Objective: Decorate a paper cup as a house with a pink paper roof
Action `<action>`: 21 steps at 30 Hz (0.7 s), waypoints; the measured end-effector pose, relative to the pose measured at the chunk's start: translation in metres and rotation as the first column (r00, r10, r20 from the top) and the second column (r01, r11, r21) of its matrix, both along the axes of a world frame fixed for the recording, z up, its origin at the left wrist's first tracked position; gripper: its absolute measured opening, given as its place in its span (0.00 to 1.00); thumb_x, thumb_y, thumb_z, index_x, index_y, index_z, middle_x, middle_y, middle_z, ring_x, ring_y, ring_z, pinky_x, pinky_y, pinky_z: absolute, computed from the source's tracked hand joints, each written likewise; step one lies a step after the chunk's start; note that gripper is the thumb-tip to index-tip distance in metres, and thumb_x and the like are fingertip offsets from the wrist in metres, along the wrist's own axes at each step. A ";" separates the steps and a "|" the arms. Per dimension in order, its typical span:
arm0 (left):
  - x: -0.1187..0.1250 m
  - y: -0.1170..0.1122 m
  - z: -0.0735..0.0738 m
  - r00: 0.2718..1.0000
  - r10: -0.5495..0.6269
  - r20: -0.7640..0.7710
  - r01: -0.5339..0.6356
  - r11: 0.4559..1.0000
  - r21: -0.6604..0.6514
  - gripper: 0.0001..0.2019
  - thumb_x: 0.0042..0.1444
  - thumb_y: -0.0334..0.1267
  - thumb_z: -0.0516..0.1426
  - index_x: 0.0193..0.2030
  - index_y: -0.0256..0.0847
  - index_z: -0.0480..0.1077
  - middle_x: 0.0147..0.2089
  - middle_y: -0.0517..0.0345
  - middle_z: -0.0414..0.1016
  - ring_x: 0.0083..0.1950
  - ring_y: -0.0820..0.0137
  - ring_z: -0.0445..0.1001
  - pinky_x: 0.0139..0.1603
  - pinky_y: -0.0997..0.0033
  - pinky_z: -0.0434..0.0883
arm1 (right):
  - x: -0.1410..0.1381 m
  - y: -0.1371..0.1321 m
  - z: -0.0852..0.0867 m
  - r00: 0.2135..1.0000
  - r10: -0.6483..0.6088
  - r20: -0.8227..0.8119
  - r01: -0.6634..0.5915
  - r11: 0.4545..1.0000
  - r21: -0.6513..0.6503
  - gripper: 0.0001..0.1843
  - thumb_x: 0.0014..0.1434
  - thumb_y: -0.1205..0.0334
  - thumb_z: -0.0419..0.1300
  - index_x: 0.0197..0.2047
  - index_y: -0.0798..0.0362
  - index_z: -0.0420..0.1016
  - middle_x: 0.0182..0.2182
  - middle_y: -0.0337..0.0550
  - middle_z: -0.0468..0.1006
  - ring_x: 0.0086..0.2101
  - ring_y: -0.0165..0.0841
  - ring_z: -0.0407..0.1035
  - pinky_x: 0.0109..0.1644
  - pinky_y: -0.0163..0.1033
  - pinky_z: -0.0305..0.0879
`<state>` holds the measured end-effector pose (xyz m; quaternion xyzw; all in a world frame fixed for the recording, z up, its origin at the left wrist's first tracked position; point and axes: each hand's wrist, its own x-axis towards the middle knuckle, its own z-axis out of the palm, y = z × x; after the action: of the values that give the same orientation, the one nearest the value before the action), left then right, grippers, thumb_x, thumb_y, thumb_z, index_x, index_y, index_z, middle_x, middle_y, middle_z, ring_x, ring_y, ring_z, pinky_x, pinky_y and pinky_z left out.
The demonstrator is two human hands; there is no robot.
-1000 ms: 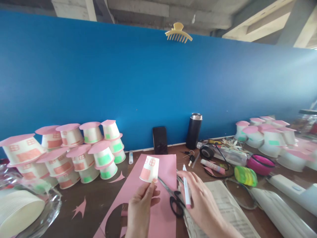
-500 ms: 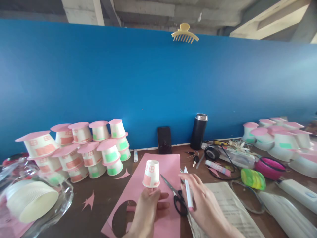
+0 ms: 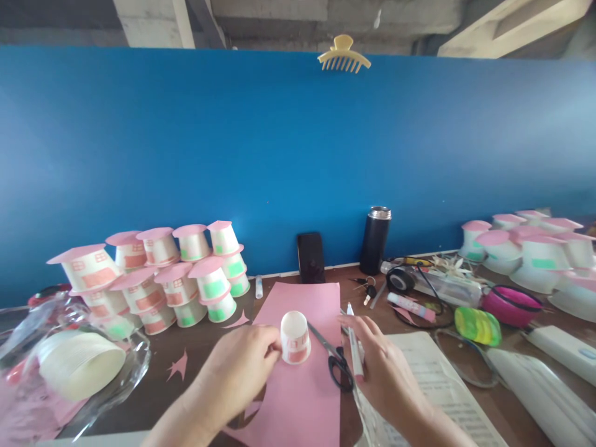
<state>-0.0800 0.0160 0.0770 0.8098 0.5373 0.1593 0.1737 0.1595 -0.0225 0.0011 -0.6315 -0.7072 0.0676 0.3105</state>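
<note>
A white paper cup (image 3: 295, 341) with pink windows and a pink patch drawn on it is bottom up over the pink paper sheet (image 3: 316, 397). My left hand (image 3: 244, 357) is closed at the cup's left side, its fingertips against the wall; the grip is partly hidden. To the right, my right hand (image 3: 379, 360) holds a white marker with a pink end (image 3: 356, 351) between thumb and fingers. Black-handled scissors (image 3: 339, 366) lie on the sheet between cup and right hand.
Decorated cups with pink paper roofs (image 3: 139, 292) stand stacked at left, beside nested plain cups (image 3: 81, 366) in clear plastic. A black phone (image 3: 310, 257) and a black flask (image 3: 375, 242) stand by the blue partition (image 3: 261, 155). Printed paper (image 3: 428, 379) lies at right.
The cup has come down and tipped so its base shows more. My left hand has moved from beneath the cup to its left side. The right hand keeps the marker.
</note>
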 end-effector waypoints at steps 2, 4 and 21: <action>-0.015 0.007 0.004 0.963 -0.019 -0.269 0.023 1.000 0.015 0.10 0.48 0.28 0.53 0.23 0.44 0.72 0.28 0.56 0.78 0.32 0.63 0.76 0.33 0.70 0.63 | 0.000 0.000 -0.001 1.000 0.017 -0.006 -0.017 1.000 -0.004 0.36 0.44 0.76 0.52 0.56 0.43 0.59 0.46 0.43 0.69 0.41 0.40 0.70 0.43 0.44 0.65; -0.022 0.010 0.001 0.908 -0.027 -0.418 0.013 0.999 -0.037 0.08 0.47 0.28 0.54 0.26 0.43 0.74 0.32 0.53 0.79 0.36 0.58 0.78 0.33 0.68 0.64 | 0.000 0.000 -0.001 0.999 0.033 -0.009 -0.033 0.999 -0.006 0.36 0.42 0.76 0.52 0.56 0.43 0.60 0.46 0.43 0.69 0.42 0.40 0.69 0.44 0.44 0.66; -0.001 -0.010 0.001 0.942 -0.287 -0.173 0.269 0.956 -0.121 0.08 0.53 0.35 0.52 0.33 0.47 0.72 0.34 0.61 0.78 0.33 0.66 0.76 0.30 0.72 0.60 | -0.008 -0.028 0.028 0.914 0.320 -0.251 -0.207 0.898 0.389 0.17 0.68 0.65 0.44 0.52 0.45 0.70 0.33 0.38 0.75 0.36 0.33 0.73 0.50 0.40 0.63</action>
<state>-0.0809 0.0058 0.0781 0.8797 0.4386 0.0299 0.1812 0.1510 -0.0508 0.0289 -0.4438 -0.7302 0.0788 0.5135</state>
